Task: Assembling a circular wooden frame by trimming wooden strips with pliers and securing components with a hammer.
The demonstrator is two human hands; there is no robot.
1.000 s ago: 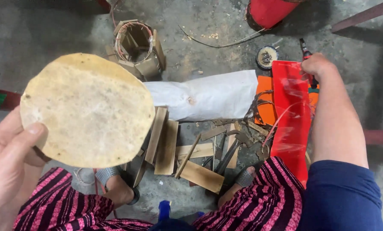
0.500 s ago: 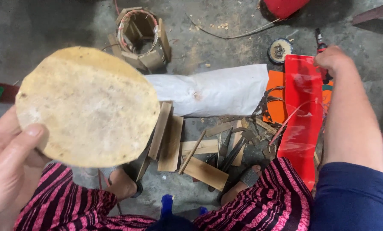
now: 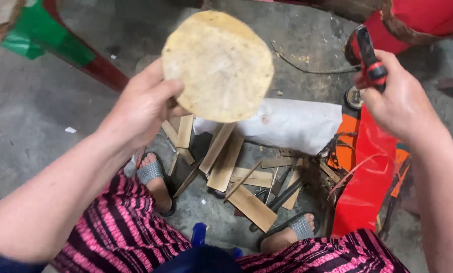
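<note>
The left hand pinches the rim of a thin, stiff-looking, probably light tan disc, while the right hand is closed around a red-and-black-handled tool.

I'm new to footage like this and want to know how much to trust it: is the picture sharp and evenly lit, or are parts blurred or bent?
Head view: soft, even light, no harsh glare; the pale round disc in the left hand is fairly sharp, the right hand gripping the red-and-black tool is slightly soft; forearms loom large at the edges from the wide lens; the wooden slats on the floor read clearly.
</note>
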